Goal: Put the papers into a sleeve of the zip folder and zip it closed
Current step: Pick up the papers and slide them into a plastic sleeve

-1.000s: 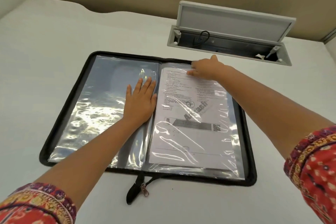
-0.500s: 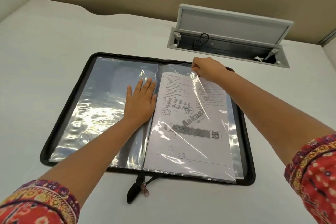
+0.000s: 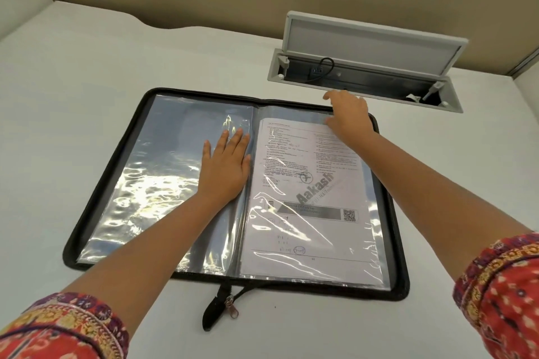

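Lying open on the tabletop, the folder has the papers inside its right sleeve. The left hand presses flat at 9 o'clock of them; the right hand hovers at 12 o'clock, fingers loose, gripping nothing. Closing carelessly could crease the sleeves or snag plastic in the zip at 6 o'clock.

White bench, open black zip folder lying flat on it, grey recessed cable box with raised lid behind
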Demonstrator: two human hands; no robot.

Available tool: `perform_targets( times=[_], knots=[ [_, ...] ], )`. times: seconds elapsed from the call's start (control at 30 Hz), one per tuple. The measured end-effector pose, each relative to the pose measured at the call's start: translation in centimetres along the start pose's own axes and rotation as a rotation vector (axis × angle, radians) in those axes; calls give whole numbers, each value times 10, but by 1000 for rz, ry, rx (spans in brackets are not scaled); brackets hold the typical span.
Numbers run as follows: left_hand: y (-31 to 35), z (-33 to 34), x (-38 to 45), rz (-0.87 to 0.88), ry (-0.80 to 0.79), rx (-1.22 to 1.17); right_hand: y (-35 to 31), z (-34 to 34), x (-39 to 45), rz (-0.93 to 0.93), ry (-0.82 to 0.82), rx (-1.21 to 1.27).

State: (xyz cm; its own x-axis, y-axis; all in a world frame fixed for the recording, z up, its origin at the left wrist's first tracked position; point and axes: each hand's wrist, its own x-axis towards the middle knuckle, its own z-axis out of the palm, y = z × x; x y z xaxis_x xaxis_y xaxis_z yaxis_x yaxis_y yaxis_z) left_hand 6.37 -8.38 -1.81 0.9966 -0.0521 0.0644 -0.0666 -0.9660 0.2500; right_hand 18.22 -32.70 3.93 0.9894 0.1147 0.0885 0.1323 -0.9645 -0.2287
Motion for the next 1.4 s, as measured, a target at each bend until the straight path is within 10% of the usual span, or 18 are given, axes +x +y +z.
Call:
perform_targets(
  times=[0.3,0.9,1.4],
  knots=[
    [0,1,0,-2,-3,9,17,17,-85,205,2,411],
    [3,-15,-8,42,137,-151,10,26,-235,179,60,260],
    [-50,-36,-81,3,-62,86,10,26,-236,189,74,249]
  ],
)
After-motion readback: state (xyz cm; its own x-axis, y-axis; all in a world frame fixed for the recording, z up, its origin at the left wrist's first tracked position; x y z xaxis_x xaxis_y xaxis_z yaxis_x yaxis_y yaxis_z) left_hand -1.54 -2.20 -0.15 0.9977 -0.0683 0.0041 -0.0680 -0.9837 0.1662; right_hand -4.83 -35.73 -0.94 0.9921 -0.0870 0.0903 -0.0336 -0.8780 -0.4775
